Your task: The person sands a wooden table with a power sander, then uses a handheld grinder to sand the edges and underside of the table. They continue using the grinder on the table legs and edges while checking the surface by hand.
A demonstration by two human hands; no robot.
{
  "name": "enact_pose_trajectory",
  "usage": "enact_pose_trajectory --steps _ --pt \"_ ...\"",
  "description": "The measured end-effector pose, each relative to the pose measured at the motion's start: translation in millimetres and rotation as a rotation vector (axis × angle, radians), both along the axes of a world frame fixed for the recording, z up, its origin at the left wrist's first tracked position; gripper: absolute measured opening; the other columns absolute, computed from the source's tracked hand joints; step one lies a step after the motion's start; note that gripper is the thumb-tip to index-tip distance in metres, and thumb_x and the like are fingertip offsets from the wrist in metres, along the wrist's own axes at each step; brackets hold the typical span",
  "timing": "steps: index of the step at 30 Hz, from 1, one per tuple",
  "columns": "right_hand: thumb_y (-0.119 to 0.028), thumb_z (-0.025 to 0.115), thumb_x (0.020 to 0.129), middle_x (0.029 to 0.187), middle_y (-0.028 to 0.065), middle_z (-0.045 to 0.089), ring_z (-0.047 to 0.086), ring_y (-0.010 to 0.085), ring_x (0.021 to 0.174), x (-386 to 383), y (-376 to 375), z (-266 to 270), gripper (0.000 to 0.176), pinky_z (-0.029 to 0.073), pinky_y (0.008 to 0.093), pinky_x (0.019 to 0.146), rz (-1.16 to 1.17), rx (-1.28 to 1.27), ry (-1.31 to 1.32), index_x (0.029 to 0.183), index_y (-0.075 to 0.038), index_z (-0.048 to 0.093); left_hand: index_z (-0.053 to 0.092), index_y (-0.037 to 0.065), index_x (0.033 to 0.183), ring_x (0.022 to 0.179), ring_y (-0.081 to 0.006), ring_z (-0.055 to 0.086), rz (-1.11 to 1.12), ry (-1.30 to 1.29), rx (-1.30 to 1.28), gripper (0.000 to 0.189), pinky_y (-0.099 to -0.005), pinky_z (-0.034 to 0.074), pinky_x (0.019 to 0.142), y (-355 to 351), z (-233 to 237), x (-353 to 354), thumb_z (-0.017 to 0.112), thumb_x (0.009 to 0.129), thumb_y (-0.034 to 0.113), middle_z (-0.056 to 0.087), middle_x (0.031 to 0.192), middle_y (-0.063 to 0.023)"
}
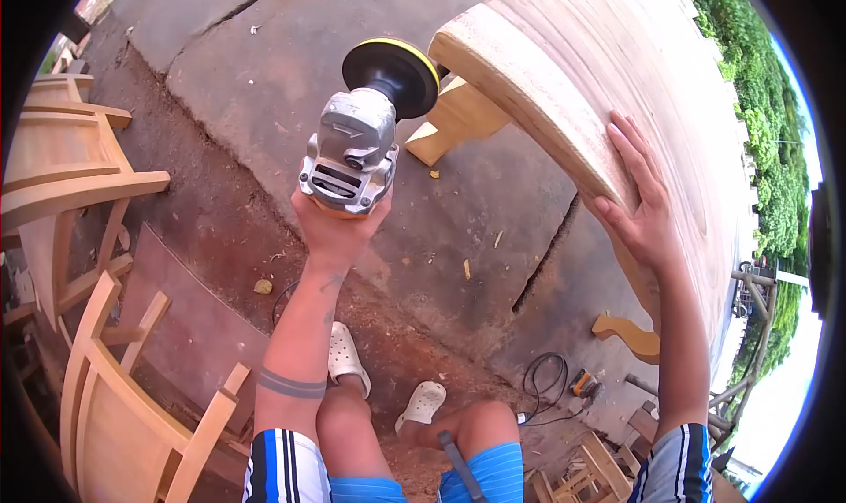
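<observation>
A grey power sander (352,146) with a round black pad edged in yellow is held up by my left hand (339,225), whose fingers wrap round its body. The pad is just left of the near corner of a large pale wooden tabletop (564,97), and the wood seems not to touch it. My right hand (643,190) lies on the tabletop's edge and upper face, fingers spread. Under the top, a curved wooden leg (463,119) shows near the corner, and another curved leg (627,337) shows lower right.
Wooden chair frames (132,406) stand on the left. A second small power tool (583,384) with a coiled black cable (545,375) lies on the cracked ground. Wooden pieces (586,472) are at the bottom right. Trees (767,89) rise beyond the tabletop.
</observation>
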State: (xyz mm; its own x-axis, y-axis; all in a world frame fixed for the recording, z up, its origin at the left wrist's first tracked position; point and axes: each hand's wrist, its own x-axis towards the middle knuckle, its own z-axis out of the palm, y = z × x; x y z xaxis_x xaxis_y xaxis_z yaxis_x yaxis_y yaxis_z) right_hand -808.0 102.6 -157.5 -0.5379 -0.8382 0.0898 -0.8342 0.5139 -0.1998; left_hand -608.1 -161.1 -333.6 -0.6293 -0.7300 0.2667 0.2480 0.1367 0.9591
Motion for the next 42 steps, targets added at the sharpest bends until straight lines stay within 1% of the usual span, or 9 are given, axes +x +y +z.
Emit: enact_pose_trajectory --steps 7,9,14,15,18,29,35,39,42 --pt "-0.049 0.063 0.090 0.144 0.0120 0.053 0.047 0.0315 0.136 6 11 -14 0.064 0.034 0.0437 0.115 0.003 -0.248 0.019 0.136 -0.006 0.057 0.059 -0.001 0.111 0.085 -0.0150 0.070 0.073 0.193 -0.262 0.044 -0.0291 0.057 0.076 -1 -21 -19 0.080 0.073 -0.002 0.070 0.096 -0.0073" --pt "-0.048 0.061 0.092 0.144 0.0122 0.054 0.047 0.0310 0.136 12 10 -14 0.061 0.034 0.0434 0.115 -0.018 -0.240 0.044 0.136 -0.006 0.057 0.060 -0.001 0.109 0.083 -0.0146 0.069 0.062 0.224 -0.127 0.040 -0.0290 0.057 0.075 3 -18 -26 0.080 0.073 -0.002 0.070 0.092 -0.0069" --pt "-0.043 0.055 0.097 0.143 0.0119 0.055 0.048 0.0298 0.135 10 12 -19 0.053 0.035 0.0424 0.114 -0.032 -0.289 0.022 0.135 -0.006 0.058 0.063 0.000 0.098 0.069 -0.0115 0.067 0.137 0.368 -0.227 0.027 -0.0266 0.055 0.060 2 -22 -39 0.079 0.076 0.000 0.069 0.084 -0.0066" --pt "-0.041 0.054 0.098 0.143 0.0116 0.055 0.049 0.0295 0.135 8 12 -19 0.051 0.035 0.0422 0.114 -0.025 -0.299 0.013 0.135 -0.006 0.059 0.063 -0.001 0.099 0.069 -0.0113 0.067 0.126 0.335 -0.195 0.029 -0.0261 0.055 0.060 5 -22 -39 0.080 0.076 0.001 0.070 0.086 -0.0068" --pt "-0.035 0.051 0.100 0.142 0.0110 0.056 0.050 0.0287 0.134 1 10 -19 0.045 0.036 0.0413 0.113 0.016 -0.316 -0.025 0.133 -0.005 0.060 0.065 0.000 0.110 0.094 -0.0130 0.067 0.053 0.182 0.024 0.038 -0.0286 0.054 0.085 10 -18 -37 0.081 0.076 0.002 0.070 0.105 -0.0058" --pt "-0.025 0.046 0.102 0.142 0.0093 0.056 0.052 0.0284 0.131 -10 14 -20 0.037 0.040 0.0402 0.111 0.016 -0.353 -0.087 0.130 -0.006 0.061 0.067 -0.001 0.105 0.086 -0.0126 0.069 0.030 0.302 -0.213 0.037 -0.0292 0.056 0.079 35 -22 -57 0.083 0.072 0.003 0.073 0.098 -0.0054" --pt "-0.023 0.046 0.101 0.140 0.0093 0.058 0.052 0.0280 0.131 -10 15 -19 0.037 0.039 0.0401 0.112 -0.010 -0.349 -0.055 0.129 -0.005 0.062 0.059 0.003 0.107 0.077 -0.0266 0.071 0.074 0.265 -0.537 0.061 -0.0332 0.057 0.071 67 -27 -59 0.091 0.059 0.023 0.069 0.090 -0.0097" --pt "-0.021 0.046 0.100 0.139 0.0095 0.059 0.053 0.0285 0.129 -9 14 -18 0.036 0.038 0.0402 0.112 -0.014 -0.353 -0.043 0.128 -0.005 0.062 0.058 0.004 0.106 0.081 -0.0274 0.071 0.146 0.246 -0.647 0.058 -0.0345 0.057 0.072 73 -29 -62 0.090 0.061 0.022 0.068 0.092 -0.0108" --pt "-0.021 0.047 0.100 0.138 0.0098 0.060 0.054 0.0287 0.128 -9 14 -17 0.035 0.038 0.0405 0.111 -0.006 -0.356 -0.027 0.127 -0.004 0.062 0.059 0.003 0.109 0.081 -0.0239 0.071 0.132 0.257 -0.421 0.058 -0.0336 0.056 0.074 49 -52 -79 0.089 0.061 0.019 0.068 0.094 -0.0103"
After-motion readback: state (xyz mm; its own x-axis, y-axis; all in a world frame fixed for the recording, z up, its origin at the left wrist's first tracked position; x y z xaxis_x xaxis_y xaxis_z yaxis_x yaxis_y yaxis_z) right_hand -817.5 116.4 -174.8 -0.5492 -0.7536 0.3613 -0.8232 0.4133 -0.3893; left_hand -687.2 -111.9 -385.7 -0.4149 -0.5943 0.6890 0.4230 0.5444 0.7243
